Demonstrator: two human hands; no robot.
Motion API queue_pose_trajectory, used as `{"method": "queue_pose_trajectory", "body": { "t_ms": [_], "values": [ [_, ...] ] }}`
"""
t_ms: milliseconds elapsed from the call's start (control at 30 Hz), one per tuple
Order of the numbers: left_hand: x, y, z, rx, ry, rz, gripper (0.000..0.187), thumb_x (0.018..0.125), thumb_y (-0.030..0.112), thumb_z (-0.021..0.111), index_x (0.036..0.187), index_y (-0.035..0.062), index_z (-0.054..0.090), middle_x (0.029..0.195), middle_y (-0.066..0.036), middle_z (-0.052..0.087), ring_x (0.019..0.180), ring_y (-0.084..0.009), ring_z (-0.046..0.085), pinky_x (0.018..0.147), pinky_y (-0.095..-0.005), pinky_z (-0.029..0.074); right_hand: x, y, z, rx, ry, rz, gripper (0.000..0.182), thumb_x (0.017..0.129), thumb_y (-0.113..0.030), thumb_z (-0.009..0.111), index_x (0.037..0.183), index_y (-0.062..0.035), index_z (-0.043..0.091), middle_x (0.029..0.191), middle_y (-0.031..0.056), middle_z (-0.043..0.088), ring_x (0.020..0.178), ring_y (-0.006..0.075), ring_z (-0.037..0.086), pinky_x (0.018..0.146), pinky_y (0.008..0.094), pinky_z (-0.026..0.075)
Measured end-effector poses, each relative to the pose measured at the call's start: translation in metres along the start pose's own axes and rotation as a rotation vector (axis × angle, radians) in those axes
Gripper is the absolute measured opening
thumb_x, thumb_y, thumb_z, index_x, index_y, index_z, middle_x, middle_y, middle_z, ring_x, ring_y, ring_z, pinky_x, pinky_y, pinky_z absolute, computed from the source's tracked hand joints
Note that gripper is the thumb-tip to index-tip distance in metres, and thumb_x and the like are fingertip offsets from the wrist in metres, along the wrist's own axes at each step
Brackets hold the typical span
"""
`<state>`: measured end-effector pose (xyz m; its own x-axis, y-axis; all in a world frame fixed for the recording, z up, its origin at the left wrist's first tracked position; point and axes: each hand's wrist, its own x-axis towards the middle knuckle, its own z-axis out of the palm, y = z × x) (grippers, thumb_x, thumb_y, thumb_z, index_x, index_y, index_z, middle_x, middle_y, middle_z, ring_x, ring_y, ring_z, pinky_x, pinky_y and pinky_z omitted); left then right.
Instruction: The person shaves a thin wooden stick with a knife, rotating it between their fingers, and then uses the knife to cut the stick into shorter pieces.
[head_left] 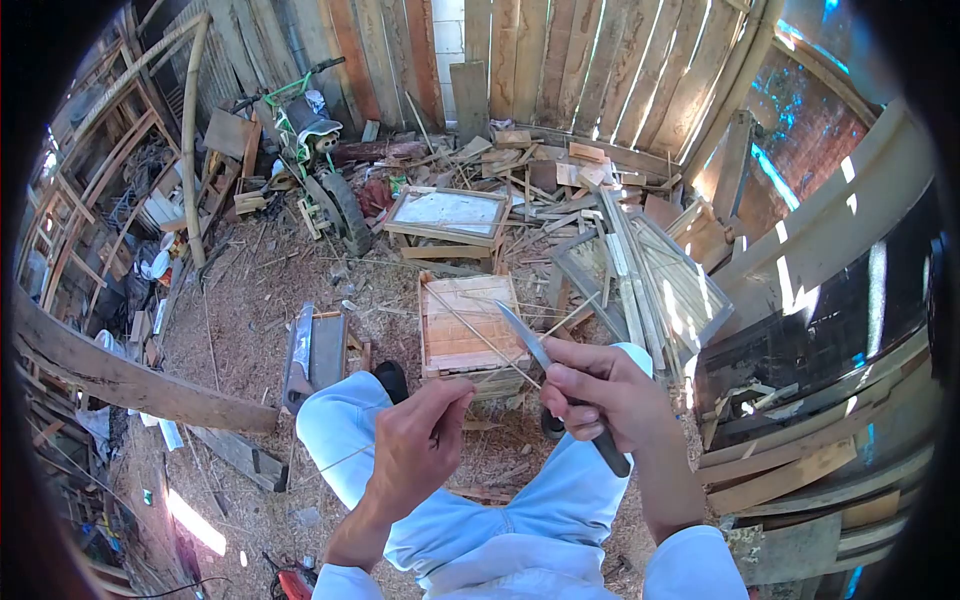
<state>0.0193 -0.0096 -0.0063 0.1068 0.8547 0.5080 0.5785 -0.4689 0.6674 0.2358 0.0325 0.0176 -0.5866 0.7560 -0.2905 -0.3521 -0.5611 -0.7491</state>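
My right hand point(600, 390) is closed around the dark handle of a knife point(522, 330), its blade slanting up and to the left. Pinched in the fingers of my left hand point(420, 430) is a thin wooden strip point(572, 314), which runs past the blade toward the upper right. A second slender stick point(468, 328) slants from the upper left down to my right fingers, crossing in front of the blade's lower side. Both hands are above my lap, between my knees. Beyond them a shallow wooden box point(470, 345) stands on the ground.
A larger saw-like blade point(301, 350) lies by a dark board point(328, 350) at my left knee. Ahead are a framed panel point(446, 215), scrap wood point(560, 175) and a green bike point(310, 135). Slatted frames point(650, 275) lean right. A beam point(140, 375) crosses the left side.
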Motion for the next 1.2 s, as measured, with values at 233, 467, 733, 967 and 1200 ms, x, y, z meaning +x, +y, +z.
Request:
{"method": "queue_pose_trajectory", "body": {
  "t_ms": [233, 467, 733, 967, 1200],
  "values": [
    [-0.001, 0.0, 0.002, -0.043, 0.002, -0.032, 0.014, 0.08, -0.006, 0.06, 0.093, 0.0002, 0.059, 0.081, -0.013, 0.064, 0.063, -0.0252, 0.064, 0.051, -0.0291, 0.047, -0.004, -0.003, -0.003, -0.09, 0.035, 0.023, 0.036, 0.094, -0.013, 0.051, 0.13, -0.0064, 0.047, 0.075, 0.0035, 0.056, 0.052, 0.0035, 0.038, 0.041, 0.0177, 0.03],
    [-0.001, 0.002, 0.003, -0.067, 0.005, -0.059, 0.013, 0.081, -0.006, 0.06, 0.093, -0.0003, 0.058, 0.081, -0.014, 0.065, 0.064, -0.0254, 0.065, 0.052, -0.0286, 0.047, -0.005, 0.004, 0.006, -0.055, 0.018, 0.043, 0.038, 0.094, -0.01, 0.05, 0.131, -0.0023, 0.044, 0.073, 0.004, 0.054, 0.051, 0.0036, 0.038, 0.042, 0.0167, 0.029],
    [0.0, 0.008, 0.0, -0.046, 0.019, -0.082, 0.009, 0.082, -0.005, 0.06, 0.09, -0.0006, 0.059, 0.077, -0.011, 0.064, 0.064, -0.0214, 0.063, 0.054, -0.0264, 0.046, -0.006, -0.001, 0.003, -0.128, 0.08, 0.014, 0.041, 0.094, -0.013, 0.05, 0.134, -0.0049, 0.043, 0.07, 0.0022, 0.051, 0.048, 0.0015, 0.035, 0.041, 0.0152, 0.027],
    [0.0, 0.004, -0.007, -0.014, -0.009, -0.095, 0.014, 0.08, -0.006, 0.06, 0.092, 0.0001, 0.059, 0.078, -0.012, 0.064, 0.059, -0.0222, 0.062, 0.051, -0.0274, 0.045, -0.011, -0.006, -0.002, -0.078, 0.059, -0.021, 0.036, 0.094, -0.011, 0.051, 0.129, -0.0072, 0.047, 0.073, 0.0038, 0.054, 0.05, 0.0034, 0.036, 0.041, 0.0167, 0.028],
    [0.001, 0.001, -0.003, -0.007, 0.018, -0.056, 0.013, 0.08, -0.005, 0.061, 0.091, 0.0005, 0.059, 0.077, -0.012, 0.063, 0.059, -0.0229, 0.062, 0.05, -0.0279, 0.045, -0.004, 0.003, 0.003, -0.104, 0.006, -0.043, 0.037, 0.094, -0.011, 0.052, 0.13, -0.0054, 0.047, 0.073, 0.0034, 0.054, 0.052, 0.0038, 0.038, 0.041, 0.0176, 0.029]
  ]
}}
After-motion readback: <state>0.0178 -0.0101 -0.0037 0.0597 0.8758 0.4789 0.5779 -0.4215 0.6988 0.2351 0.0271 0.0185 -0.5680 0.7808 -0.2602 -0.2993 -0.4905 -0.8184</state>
